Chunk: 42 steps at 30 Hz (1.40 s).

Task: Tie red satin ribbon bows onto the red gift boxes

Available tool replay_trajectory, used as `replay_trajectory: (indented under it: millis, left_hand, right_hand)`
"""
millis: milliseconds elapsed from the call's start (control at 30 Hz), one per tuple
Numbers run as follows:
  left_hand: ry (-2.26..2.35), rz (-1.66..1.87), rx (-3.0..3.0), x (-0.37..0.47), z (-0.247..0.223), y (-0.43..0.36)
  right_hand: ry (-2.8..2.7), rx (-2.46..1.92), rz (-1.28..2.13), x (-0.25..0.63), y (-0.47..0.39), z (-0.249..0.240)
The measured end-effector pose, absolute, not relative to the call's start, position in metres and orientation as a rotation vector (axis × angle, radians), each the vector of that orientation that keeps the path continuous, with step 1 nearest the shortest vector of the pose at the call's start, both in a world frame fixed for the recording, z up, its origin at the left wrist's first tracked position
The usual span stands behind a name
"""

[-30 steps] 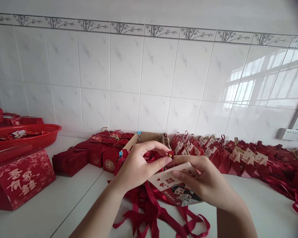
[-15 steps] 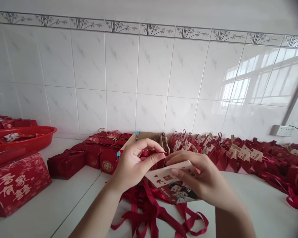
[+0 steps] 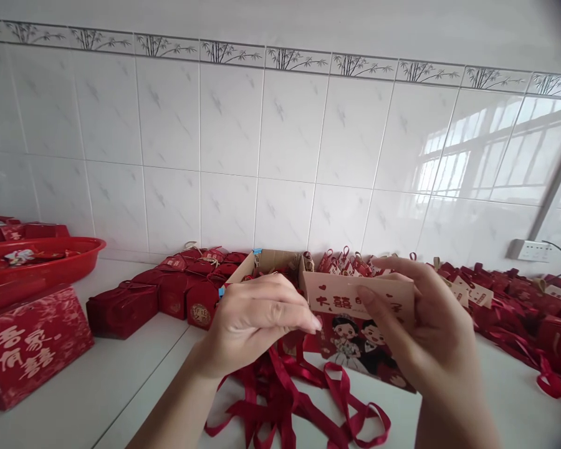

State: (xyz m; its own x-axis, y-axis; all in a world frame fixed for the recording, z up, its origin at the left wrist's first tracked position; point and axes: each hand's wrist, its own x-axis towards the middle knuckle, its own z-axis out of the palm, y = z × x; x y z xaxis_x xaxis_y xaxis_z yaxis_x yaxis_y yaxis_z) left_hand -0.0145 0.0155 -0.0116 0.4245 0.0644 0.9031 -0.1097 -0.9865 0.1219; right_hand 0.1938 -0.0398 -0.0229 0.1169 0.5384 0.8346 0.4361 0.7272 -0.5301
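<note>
My right hand [image 3: 432, 333] grips a wedding favour box [image 3: 350, 343] with its thumb across the front and its fingers behind. The box has a pale upper panel with red lettering and a red lower panel with a cartoon bride and groom. Beside the box's left edge, my left hand [image 3: 262, 321] has its fingers pressed together; whatever they may pinch is hidden. Below both hands, a tangle of dark red ribbons [image 3: 285, 399] lies on the white table [image 3: 159, 386].
Behind my hands stands an open cardboard box [image 3: 285, 257]. Red boxes [image 3: 172, 290] are grouped left of it, and finished-looking ribboned boxes [image 3: 509, 296] line the right. A red basin [image 3: 81, 259] and a large red lettered box [image 3: 37, 349] stand at the left. A tiled wall [image 3: 285, 137] closes the back.
My right hand has moved right with the favour box and turned its front more fully towards me. My hands are farther apart, and the left one has lowered slightly with its fingers closer together.
</note>
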Motion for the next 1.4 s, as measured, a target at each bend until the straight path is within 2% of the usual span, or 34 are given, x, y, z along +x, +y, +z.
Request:
replay_trajectory:
  millis: [267, 500, 1133, 1400]
  left_hand:
    - [0.092, 1.486, 2.755, -0.014, -0.010, 0.015]
    - [0.297, 1.419, 2.928, -0.016, -0.011, 0.011]
    - [0.204, 1.433, 2.800, -0.019, -0.012, 0.014]
    - [0.196, 1.498, 2.849, -0.016, -0.009, 0.008]
  right_hand:
    - [-1.948, -0.525, -0.187, 0.195, -0.033, -0.022]
    - [-1.988, -0.430, -0.062, 0.189, -0.026, -0.023]
    - [-1.974, -0.464, 0.055, 0.180, -0.028, -0.021]
    - [-2.013, -0.510, 0.218, 0.176, -0.030, -0.023]
